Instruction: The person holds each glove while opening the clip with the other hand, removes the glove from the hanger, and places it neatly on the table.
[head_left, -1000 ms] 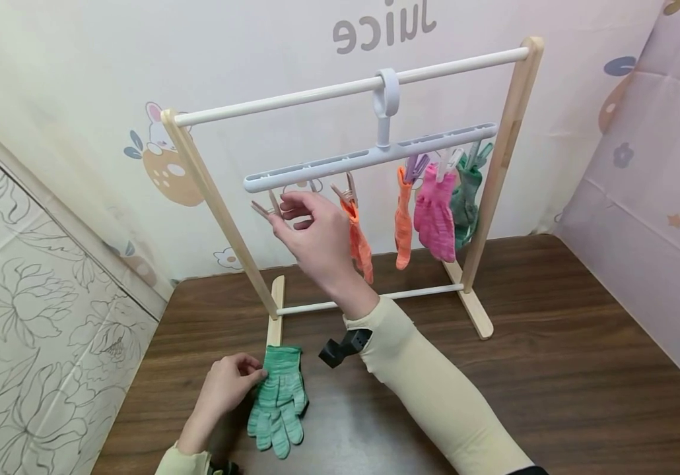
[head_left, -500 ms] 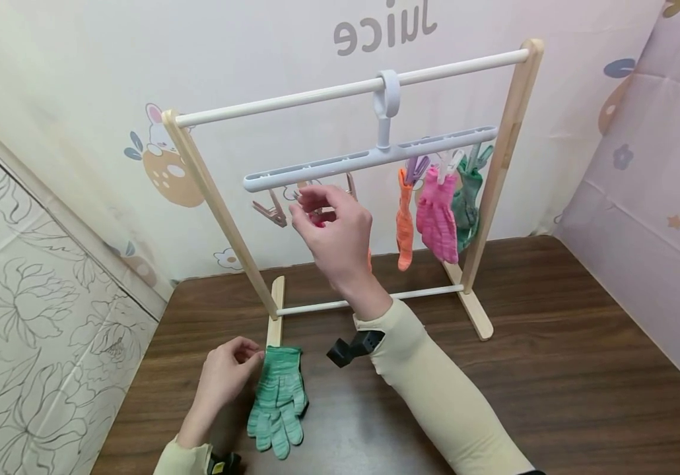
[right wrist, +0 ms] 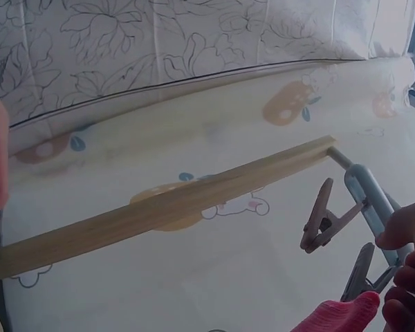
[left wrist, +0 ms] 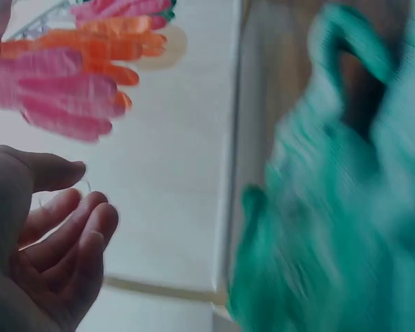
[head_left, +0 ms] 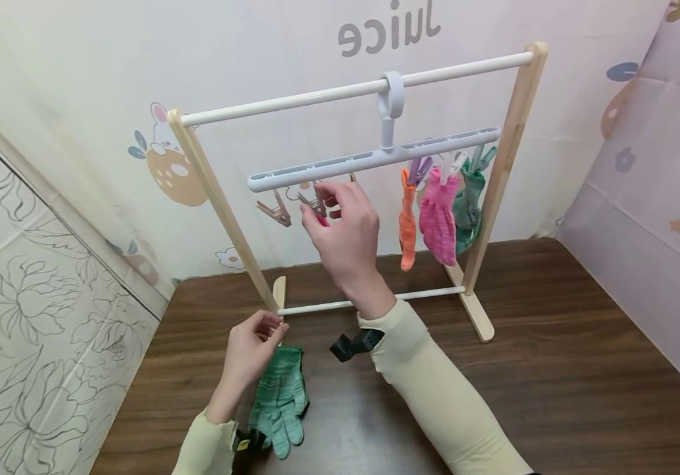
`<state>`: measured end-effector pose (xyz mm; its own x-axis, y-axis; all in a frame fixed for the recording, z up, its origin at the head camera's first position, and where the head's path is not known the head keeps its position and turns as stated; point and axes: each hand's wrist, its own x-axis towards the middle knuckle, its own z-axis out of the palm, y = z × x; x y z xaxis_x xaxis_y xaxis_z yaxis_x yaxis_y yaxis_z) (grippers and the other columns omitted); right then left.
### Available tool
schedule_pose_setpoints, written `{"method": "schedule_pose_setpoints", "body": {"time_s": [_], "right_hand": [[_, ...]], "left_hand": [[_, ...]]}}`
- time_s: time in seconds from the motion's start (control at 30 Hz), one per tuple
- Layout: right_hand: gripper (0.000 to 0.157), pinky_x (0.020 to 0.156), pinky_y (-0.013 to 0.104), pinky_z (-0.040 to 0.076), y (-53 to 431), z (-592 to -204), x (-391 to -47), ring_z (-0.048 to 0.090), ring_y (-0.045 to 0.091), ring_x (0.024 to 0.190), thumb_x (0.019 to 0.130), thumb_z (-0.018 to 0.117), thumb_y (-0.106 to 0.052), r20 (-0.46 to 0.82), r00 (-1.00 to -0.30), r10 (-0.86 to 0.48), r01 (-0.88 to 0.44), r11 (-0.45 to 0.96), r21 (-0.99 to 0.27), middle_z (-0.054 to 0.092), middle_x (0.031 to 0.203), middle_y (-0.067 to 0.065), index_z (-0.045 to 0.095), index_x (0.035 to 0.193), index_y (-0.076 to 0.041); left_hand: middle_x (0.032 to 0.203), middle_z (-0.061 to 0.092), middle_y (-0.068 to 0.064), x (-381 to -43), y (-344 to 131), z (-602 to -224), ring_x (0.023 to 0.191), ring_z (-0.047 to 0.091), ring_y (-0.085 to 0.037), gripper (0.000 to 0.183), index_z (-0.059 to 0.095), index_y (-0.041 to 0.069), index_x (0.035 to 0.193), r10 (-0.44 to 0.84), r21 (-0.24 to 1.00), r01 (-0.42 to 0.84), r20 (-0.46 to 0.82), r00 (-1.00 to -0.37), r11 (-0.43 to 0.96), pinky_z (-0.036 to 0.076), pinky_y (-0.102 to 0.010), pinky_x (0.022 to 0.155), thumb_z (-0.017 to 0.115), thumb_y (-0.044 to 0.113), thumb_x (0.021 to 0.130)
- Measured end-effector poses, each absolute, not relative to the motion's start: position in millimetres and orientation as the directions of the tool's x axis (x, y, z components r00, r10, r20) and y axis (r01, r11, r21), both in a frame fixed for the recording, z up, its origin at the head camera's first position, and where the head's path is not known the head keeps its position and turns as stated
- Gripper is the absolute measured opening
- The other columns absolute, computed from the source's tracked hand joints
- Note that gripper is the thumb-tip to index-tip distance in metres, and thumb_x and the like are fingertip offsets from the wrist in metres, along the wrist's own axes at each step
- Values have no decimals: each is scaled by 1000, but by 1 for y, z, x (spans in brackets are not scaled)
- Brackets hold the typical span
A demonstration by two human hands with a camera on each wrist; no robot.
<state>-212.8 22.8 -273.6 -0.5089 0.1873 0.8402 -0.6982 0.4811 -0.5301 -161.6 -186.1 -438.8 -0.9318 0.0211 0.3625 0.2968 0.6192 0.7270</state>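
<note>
My right hand (head_left: pixel 348 231) is raised under the left half of the grey-blue hanger (head_left: pixel 322 173). Its thumb and bent fingers stand apart beside a beige clothespin (right wrist: pixel 360 271), which holds the cuff of a pink glove (right wrist: pixel 339 315). Most of that glove is hidden behind the hand in the head view; in the left wrist view the pink glove (left wrist: pixel 69 93) hangs in front of orange gloves (left wrist: pixel 97 48). My left hand (head_left: pixel 251 349), fingers loosely bent and holding nothing, hovers near the rack's left foot, overlapping the cuff side of a green glove (head_left: pixel 280 396) on the table.
The wooden rack (head_left: pixel 521 112) carries the hanger on its white top rod (head_left: pixel 292 100). An unused beige clothespin (head_left: pixel 277 212) hangs at the left end. Orange (head_left: pixel 408 224), pink (head_left: pixel 438 218) and dark green (head_left: pixel 467 204) gloves hang at the right.
My right hand has moved right, from the left-end clothespin to the one with the pink glove. My left hand has left the green glove's cuff and moved up and right.
</note>
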Motion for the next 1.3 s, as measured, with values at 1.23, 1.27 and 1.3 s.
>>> {"method": "schedule_pose_setpoints", "body": {"time_s": [1.23,1.27,1.3], "right_hand": [[24,49,31,44,26,-256,-225,60,18,63,88,76,-31,722,-684,108,-416,755,-507,74,83,3,77,102,-11],[24,51,31,45,26,-256,-225,63,19,65,88,76,-30,722,-683,106,-421,751,-509,75,86,3,77,103,-11],[25,52,31,47,25,-256,-225,65,19,68,89,76,-30,723,-683,104,-426,747,-510,75,88,3,77,105,-11]], "left_hand": [[91,68,-5,-215,-74,-378,73,66,-16,25,64,5,101,-105,605,595,743,-661,529,56,-31,65,75,20,84],[90,68,-5,-215,-74,-377,72,66,-16,23,64,5,101,-108,605,594,743,-661,530,56,-31,65,74,19,85],[90,68,-5,-216,-74,-377,71,66,-16,21,65,5,100,-111,605,594,744,-659,531,56,-30,64,73,18,86]]}}
